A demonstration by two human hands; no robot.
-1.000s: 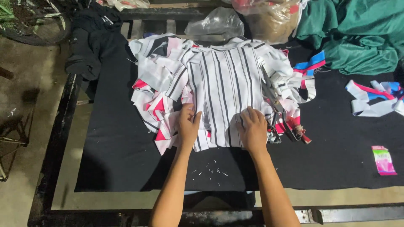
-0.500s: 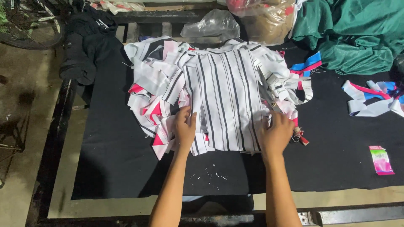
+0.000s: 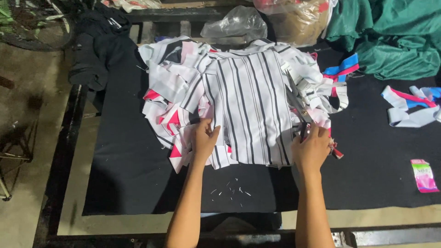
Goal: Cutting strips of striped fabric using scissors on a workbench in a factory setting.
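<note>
A black cloth (image 3: pixel 128 183) covers a work table with a dark metal frame, and a bicycle wheel (image 3: pixel 32 23) stands on the bare floor at the upper left. In the middle of the cloth lies a stack of white fabric pieces with black stripes (image 3: pixel 252 101), with pink and white scraps (image 3: pixel 170 115) sticking out along its left side. The left hand (image 3: pixel 205 138) rests flat on the lower left edge of the stack, fingers loosely spread and pinching nothing. The right hand (image 3: pixel 313 148) lies on the lower right corner, fingers curled down over the edge near a pair of scissors (image 3: pixel 298 108); whether it grips anything cannot be told. Green fabric (image 3: pixel 395 36) is heaped at the upper right, a clear plastic bag (image 3: pixel 234 23) lies behind the stack, and a small pink packet (image 3: pixel 423 175) lies well apart on the right.
</note>
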